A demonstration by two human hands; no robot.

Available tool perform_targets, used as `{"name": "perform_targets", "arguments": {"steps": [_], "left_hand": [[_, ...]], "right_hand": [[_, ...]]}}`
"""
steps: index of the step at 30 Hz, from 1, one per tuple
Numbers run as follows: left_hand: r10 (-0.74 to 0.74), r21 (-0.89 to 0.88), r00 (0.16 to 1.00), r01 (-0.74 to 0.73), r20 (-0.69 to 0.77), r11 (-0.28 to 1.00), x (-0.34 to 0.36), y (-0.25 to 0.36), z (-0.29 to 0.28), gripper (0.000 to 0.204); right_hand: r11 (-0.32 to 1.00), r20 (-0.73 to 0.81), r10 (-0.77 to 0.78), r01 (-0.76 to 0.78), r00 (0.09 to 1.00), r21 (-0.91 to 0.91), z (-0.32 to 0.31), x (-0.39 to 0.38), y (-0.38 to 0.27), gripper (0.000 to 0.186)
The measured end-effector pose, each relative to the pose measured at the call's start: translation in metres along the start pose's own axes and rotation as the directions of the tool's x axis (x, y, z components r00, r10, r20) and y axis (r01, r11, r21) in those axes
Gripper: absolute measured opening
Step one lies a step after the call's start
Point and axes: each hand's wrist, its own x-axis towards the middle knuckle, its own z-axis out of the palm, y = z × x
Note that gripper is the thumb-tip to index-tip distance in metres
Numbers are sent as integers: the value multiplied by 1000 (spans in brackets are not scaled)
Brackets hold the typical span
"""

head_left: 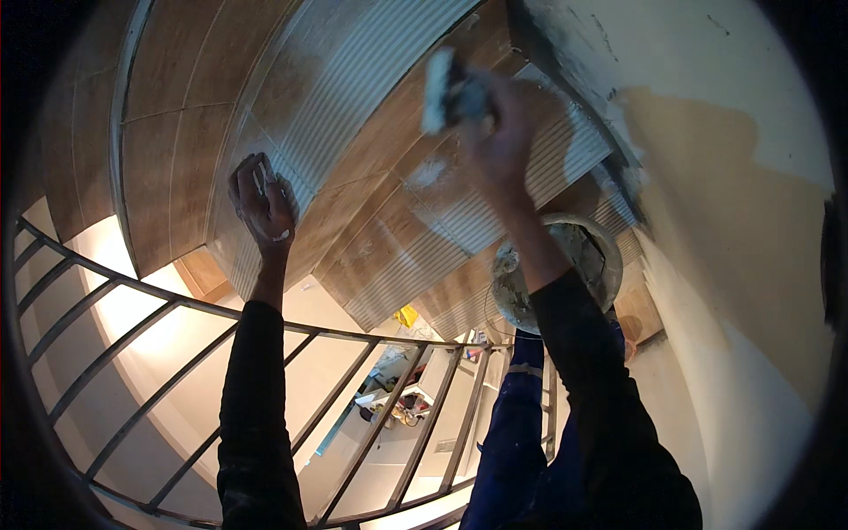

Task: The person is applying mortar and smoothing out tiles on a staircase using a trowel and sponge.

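My left hand (263,203), smeared with white paste, rests on a pale, ribbed stair tile (327,79), fingers slightly bent and holding nothing. Higher up on the right, my right hand (495,141) grips a float-like tool (442,93) with a pale pad and dark body, blurred by motion, over the wood-look tiled steps (380,230). Below that hand, a round bucket (601,265) smeared with grey material sits on the steps, partly hidden behind my forearm.
A plastered wall (724,247) with beige patches rises on the right. A curving metal railing (124,283) runs below the steps from the left. Beyond its bars, assorted items (397,406) lie on the lower level, and a yellow object (406,315) shows near the middle.
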Motion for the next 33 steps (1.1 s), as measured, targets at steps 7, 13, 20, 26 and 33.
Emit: {"name": "perform_targets", "arguments": {"steps": [7, 13, 20, 26, 33], "left_hand": [[44, 44, 999, -45, 27, 998, 3, 3, -1, 42], [34, 37, 999, -35, 28, 999, 2, 0, -5, 42], [25, 36, 999, -26, 33, 999, 6, 8, 0, 43], [38, 37, 999, -39, 22, 999, 1, -2, -4, 43], [14, 34, 1000, -14, 14, 999, 1, 4, -1, 41]], "right_hand": [[997, -245, 1, -19, 970, -70, -21, 53, 12, 43], [995, -3, 3, -4, 1000, -98, -19, 22, -5, 47], [944, -300, -206, 108, 931, -310, 4, 34, 19, 54], [986, -288, 21, -67, 957, -150, -3, 2, 20, 49], [998, -318, 53, -65, 947, -28, -17, 59, 0, 48]]}}
